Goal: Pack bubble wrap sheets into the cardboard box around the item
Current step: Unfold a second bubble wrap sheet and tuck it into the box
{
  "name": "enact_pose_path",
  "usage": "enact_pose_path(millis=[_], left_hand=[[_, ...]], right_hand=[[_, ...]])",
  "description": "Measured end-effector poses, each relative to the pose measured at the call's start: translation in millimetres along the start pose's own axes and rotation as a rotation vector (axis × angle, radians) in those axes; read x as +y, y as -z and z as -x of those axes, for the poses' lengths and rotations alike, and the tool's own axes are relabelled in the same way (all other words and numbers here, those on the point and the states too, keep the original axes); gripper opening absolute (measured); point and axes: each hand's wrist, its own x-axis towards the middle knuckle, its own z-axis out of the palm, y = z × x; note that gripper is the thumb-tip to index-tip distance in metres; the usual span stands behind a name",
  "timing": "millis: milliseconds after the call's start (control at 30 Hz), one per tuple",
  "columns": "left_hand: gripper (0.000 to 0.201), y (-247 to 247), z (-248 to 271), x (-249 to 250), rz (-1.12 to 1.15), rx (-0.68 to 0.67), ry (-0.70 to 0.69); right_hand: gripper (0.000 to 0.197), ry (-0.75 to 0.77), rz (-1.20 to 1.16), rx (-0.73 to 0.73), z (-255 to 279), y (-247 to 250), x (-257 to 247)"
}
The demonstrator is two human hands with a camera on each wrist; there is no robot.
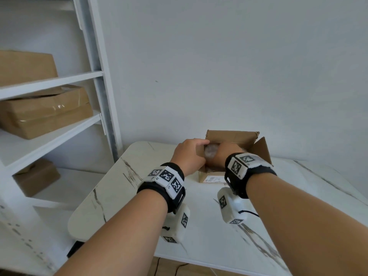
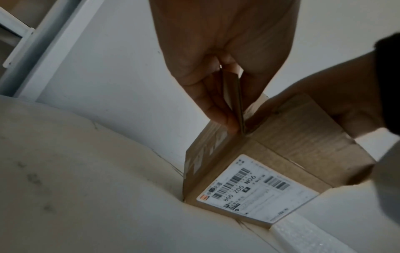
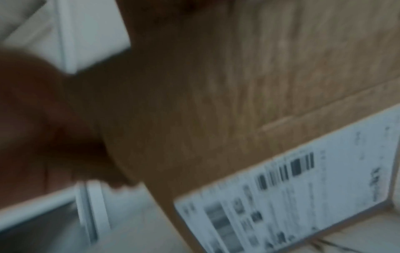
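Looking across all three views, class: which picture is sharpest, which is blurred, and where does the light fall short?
Head view: sharpest and evenly lit, with wide-angle bending of the shelf. Left wrist view: dim, the left hand dark against the pale wall, though the label on the cardboard box shows its barcodes. Right wrist view: heavily smeared and dim; the label's print cannot be read.

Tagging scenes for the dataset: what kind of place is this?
Likely a small packing or stockroom corner: white shelving stacked with taped cardboard parcels, and an open cardboard box bearing a shipping label on a marble-look table.
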Motion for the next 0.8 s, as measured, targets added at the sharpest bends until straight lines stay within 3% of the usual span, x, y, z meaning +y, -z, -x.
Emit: enact_pose_path(millis=[100,167,333,500,633,700,800], left_hand=[[0.061,1,-2,1,-0.001,-0.015,0.015],[0.061,1,-3,3,0.003,-0.031,0.020],[0.059,4,0,10,-0.073,-0.048,0.016],[0.060,3,2,9,-0.082,-0.097,0.022],[0.059,2,-2,9,-0.093,-0.075,0.023],[0.058,1,-2,8,-0.093,-0.065,0.020],[0.059,1,-1,7,-0.096,-0.055,0.014]], right_hand=[[0.056,-0.063,-0.416,-0.107,18,23,15],[0.052,-0.038,-0.460,-0.091,24,36,26],[0.008,0.272,-0.156,0.207,37,45,30],[0.030,0.435,0.050,0.251,49,40,31],[0.052,0.533,0.365,0.157,49,35,33],[0.053,0.537,0.460,0.102,48,33,31],[0.040,0.478,0.483,0.032,46,31,26]])
